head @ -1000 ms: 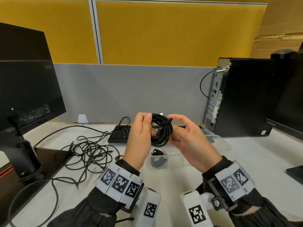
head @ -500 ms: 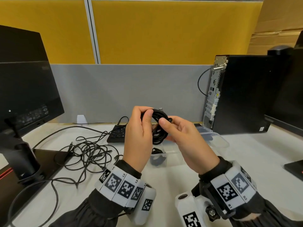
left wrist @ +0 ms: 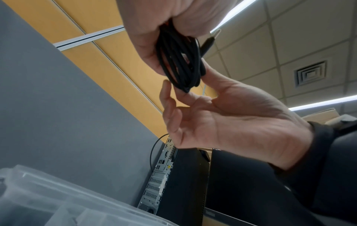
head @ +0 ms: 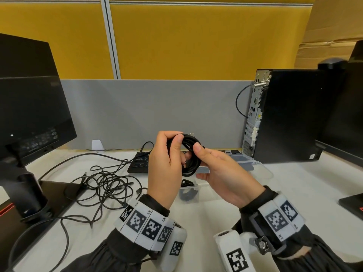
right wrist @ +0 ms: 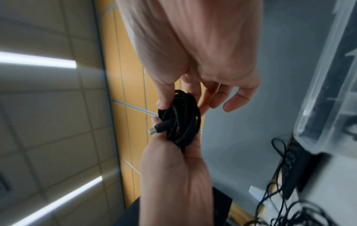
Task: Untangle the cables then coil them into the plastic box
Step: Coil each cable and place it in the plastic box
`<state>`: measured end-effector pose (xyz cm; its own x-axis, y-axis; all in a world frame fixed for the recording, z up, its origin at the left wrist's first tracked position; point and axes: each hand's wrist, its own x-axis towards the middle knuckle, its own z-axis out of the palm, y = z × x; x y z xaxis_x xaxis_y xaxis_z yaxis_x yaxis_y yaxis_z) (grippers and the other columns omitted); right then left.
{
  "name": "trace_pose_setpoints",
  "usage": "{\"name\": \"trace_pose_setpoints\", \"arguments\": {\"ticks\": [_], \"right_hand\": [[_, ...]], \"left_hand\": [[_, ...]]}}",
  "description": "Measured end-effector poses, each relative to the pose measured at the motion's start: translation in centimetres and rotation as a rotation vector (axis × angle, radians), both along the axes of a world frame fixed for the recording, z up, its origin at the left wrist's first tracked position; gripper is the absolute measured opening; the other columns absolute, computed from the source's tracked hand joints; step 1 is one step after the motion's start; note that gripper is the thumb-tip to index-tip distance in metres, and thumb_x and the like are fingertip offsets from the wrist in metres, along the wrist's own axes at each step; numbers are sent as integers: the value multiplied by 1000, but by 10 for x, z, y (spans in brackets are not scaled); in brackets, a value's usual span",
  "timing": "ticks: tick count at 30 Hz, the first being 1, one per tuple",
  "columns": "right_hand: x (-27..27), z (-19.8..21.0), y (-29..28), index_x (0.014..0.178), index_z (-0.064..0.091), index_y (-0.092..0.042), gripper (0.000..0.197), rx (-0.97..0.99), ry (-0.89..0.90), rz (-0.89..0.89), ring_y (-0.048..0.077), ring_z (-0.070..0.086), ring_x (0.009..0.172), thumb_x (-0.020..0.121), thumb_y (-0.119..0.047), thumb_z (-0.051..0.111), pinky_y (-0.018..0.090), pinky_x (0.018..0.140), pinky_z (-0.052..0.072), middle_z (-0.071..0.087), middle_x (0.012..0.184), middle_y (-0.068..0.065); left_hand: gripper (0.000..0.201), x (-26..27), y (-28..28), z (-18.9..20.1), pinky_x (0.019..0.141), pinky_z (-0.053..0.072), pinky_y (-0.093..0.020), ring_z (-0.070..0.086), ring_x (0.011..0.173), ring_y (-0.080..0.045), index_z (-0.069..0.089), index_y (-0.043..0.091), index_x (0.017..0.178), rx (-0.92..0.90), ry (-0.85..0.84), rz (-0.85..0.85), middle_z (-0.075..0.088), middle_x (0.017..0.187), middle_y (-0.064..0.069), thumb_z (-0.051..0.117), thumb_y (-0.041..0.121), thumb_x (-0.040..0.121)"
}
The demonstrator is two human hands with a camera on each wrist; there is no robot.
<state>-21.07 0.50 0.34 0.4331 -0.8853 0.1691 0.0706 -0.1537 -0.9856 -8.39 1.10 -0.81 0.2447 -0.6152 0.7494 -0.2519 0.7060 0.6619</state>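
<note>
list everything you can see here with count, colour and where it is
coiled cable: one, black, held up between both hands above the box
plastic box: one, clear, on the desk behind the hands, a dark coil already inside
tangled cables: one heap, black, on the desk at left
keyboard: one, black, by the grey partition
monitor: one, black, far left
computer tower: one, black, right
left hand: grip curled round the coil
right hand: thumb and fingers pinch the coil

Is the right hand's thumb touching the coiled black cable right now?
Touching. The head view shows the right hand pressing its thumb on the coiled black cable; the right wrist view shows thumb and fingers pinching it.
</note>
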Motion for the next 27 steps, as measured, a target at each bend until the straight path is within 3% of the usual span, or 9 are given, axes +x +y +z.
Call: {"name": "trace_pose_setpoints", "arguments": {"ticks": [4, 7, 10, 13, 16, 19, 23, 25, 27], "right_hand": [[3, -1, 1, 100, 65, -20, 38, -98, 32, -34, 1, 61, 86, 83, -49, 46, 25, 76, 39, 69, 88, -11], [2, 0, 1, 112, 59, -22, 43, -194, 43, -102, 2, 59, 90, 82, -50, 48, 22, 76, 41, 66, 98, -9], [-5, 7, 6, 114, 47, -33, 45, -587, 166, -322, 2, 48, 92, 77, -55, 63, 13, 79, 37, 49, 106, -12], [-6, 10, 12, 109, 49, -32, 47, -952, 498, -286, 0, 41, 89, 72, -58, 63, 14, 79, 35, 40, 93, -22], [-3, 8, 8, 103, 56, -26, 37, -1004, 622, -267, 1, 42, 77, 80, -54, 54, 18, 71, 37, 41, 79, -20], [-4, 6, 6, 97, 57, -21, 28, -1055, 665, -306, 1, 39, 66, 86, -45, 48, 20, 63, 33, 40, 71, -16], [-1, 11, 14, 88, 54, -15, 22, -1089, 788, -386, 6, 44, 56, 91, -36, 48, 15, 49, 26, 56, 69, -7], [5, 14, 17, 78, 49, -15, 25, -1134, 845, -500, 13, 41, 46, 90, -35, 42, 12, 44, 15, 51, 59, -6], [8, 17, 20, 76, 40, -16, 18, -1101, 902, -527, 14, 36, 45, 90, -25, 48, 15, 40, 10, 39, 57, -8]], "left_hand": [[9, 0, -1, -1, 54, 45, -20, 53, 53, -7, 51, 27, 86, 9, 26, 0, 59, 67, 11, 46, 26, 94], [7, 0, -2, 0, 57, 47, -23, 55, 54, -7, 51, 28, 87, 15, 51, -8, 61, 73, 16, 45, 29, 90], [8, 4, -3, 1, 58, 48, -25, 56, 54, -5, 52, 25, 87, 15, 90, -9, 62, 73, 16, 46, 27, 91], [8, 5, -3, 3, 60, 48, -23, 57, 57, -4, 52, 23, 87, 29, 120, 5, 61, 76, 11, 50, 21, 94], [7, 4, -2, 3, 60, 48, -27, 56, 57, -7, 52, 23, 88, 33, 111, -9, 59, 80, 2, 49, 25, 93], [9, 4, -2, 3, 57, 48, -30, 56, 54, -11, 52, 22, 87, 46, 112, -27, 60, 75, 2, 49, 19, 95], [6, 4, 0, 6, 61, 49, -31, 59, 54, -13, 52, 23, 89, 18, 90, -37, 62, 73, 4, 48, 24, 93], [6, 3, -1, 5, 63, 50, -28, 60, 56, -11, 52, 25, 89, 2, 51, -20, 63, 73, 10, 47, 26, 91], [5, 0, 1, 4, 64, 50, -29, 59, 59, -10, 51, 29, 89, 0, -3, -6, 61, 71, 8, 46, 28, 90]]}}
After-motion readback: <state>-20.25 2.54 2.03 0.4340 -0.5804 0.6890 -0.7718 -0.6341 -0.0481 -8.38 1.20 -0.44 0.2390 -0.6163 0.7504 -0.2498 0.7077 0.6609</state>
